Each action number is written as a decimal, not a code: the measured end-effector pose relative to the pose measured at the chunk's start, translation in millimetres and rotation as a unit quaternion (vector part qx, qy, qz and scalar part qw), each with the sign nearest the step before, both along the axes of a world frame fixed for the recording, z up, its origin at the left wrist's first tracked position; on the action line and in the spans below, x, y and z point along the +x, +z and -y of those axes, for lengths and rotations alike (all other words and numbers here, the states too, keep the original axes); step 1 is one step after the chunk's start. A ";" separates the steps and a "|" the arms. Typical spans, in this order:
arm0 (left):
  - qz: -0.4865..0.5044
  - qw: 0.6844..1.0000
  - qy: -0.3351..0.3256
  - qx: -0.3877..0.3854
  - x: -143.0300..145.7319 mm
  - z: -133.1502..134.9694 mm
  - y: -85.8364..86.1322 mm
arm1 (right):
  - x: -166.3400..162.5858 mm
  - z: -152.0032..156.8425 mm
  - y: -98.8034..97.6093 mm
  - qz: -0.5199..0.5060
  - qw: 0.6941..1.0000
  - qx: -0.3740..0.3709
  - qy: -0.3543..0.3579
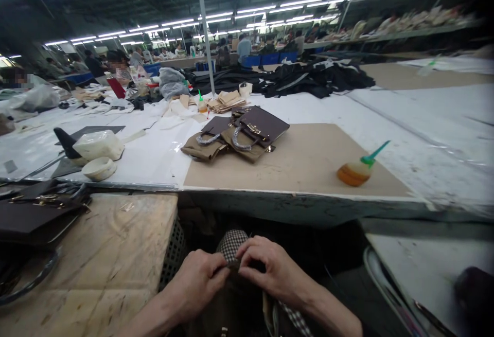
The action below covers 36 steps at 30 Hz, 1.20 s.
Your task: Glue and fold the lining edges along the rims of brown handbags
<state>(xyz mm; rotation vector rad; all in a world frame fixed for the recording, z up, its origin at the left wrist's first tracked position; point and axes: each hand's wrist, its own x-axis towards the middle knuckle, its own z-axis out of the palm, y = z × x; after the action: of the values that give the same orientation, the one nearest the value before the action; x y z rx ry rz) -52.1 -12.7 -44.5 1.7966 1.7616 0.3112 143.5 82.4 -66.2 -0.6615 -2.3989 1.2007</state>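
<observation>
In my lap, below the table edge, lies a dark olive-brown bag [231, 301], mostly in shadow, with a small metal fitting near the bottom of the view. My left hand [203, 278] pinches its top edge between thumb and bent fingers. Close beside it, my right hand [270, 265] curls thumb and forefinger into a ring, the tips at the same edge. Black-and-white checked cloth [232, 240] shows behind the hands. Ahead on the table, dark brown handbags [262, 123] with olive sides and plastic-wrapped handles rest on a brown cardboard sheet [309, 162].
A squeeze bottle of amber liquid [354, 173] stands right on the cardboard. To the left are a small white bowl [99, 169], a plastic-wrapped block [99, 144] and a wooden surface [127, 244] bearing another dark bag [34, 213]. Black material [309, 77] is heaped further back; people work beyond.
</observation>
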 end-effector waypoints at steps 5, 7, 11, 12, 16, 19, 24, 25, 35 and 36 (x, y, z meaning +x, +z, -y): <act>-0.010 1.000 0.011 -0.008 -0.2 4.4 4.3 | 11.3 -4.7 4.2 0.003 0.999 -0.015 0.028; -0.013 1.000 0.013 -0.010 0.8 2.9 5.1 | 14.3 -5.5 5.9 0.019 0.999 -0.003 0.041; -0.012 1.000 0.011 -0.016 2.8 0.3 5.3 | 17.1 -8.2 15.3 0.068 0.993 0.054 0.081; -0.011 1.000 0.010 -0.018 3.2 0.3 5.4 | 17.3 -9.0 18.2 0.080 0.990 0.069 0.090; -0.002 1.000 0.011 -0.021 3.6 1.7 5.9 | 19.3 -12.8 24.5 0.094 0.986 0.083 0.109; 0.002 1.000 0.009 -0.022 3.7 2.4 5.7 | 21.9 -16.8 22.9 0.087 0.987 0.073 0.116; 0.014 0.999 0.009 -0.031 4.4 0.4 4.1 | 21.2 -25.3 20.7 0.112 0.979 0.108 0.132; 0.015 0.999 0.009 -0.033 4.3 0.1 3.5 | 20.6 -26.5 21.0 0.121 0.976 0.116 0.136; 0.052 0.997 0.045 -0.040 0.3 5.1 -0.8 | 21.2 -21.3 9.7 0.042 0.998 -0.038 0.039; 0.076 0.995 0.047 -0.044 -0.4 5.0 -1.1 | 21.5 -20.5 8.0 0.037 0.998 -0.055 0.019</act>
<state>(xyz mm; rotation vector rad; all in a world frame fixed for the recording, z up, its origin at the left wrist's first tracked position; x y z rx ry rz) -52.5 -17.7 -45.6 1.5886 1.7282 0.3922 165.0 102.9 -58.2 -0.7079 -2.4301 1.3554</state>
